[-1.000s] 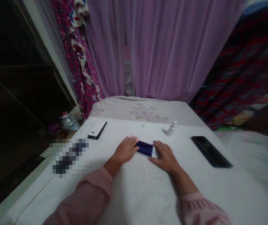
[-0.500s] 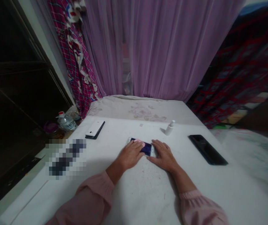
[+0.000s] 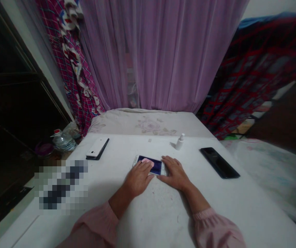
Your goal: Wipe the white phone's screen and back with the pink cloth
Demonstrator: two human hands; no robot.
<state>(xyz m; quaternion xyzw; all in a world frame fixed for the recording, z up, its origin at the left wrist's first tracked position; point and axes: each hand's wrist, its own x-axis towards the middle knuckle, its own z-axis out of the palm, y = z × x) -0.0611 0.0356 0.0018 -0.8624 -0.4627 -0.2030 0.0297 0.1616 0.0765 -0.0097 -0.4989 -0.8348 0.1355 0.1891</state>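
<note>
Both open: left hand (image 3: 138,179) on white smartphone (image 3: 150,164) screen, right hand (image 3: 176,174) touching its edge.

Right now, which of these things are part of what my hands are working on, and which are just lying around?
In use:
- white-framed smartphone, under both hands
- left hand, fingers on a small pink piece
- right hand, against the phone's edge

Lying about:
- small white spray bottle
- black smartphone
- white phone on a dark phone
- plastic water bottle

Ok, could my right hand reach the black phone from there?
Probably yes: the right hand lies just left of the black phone, and no object shows between them on the white surface.
</note>
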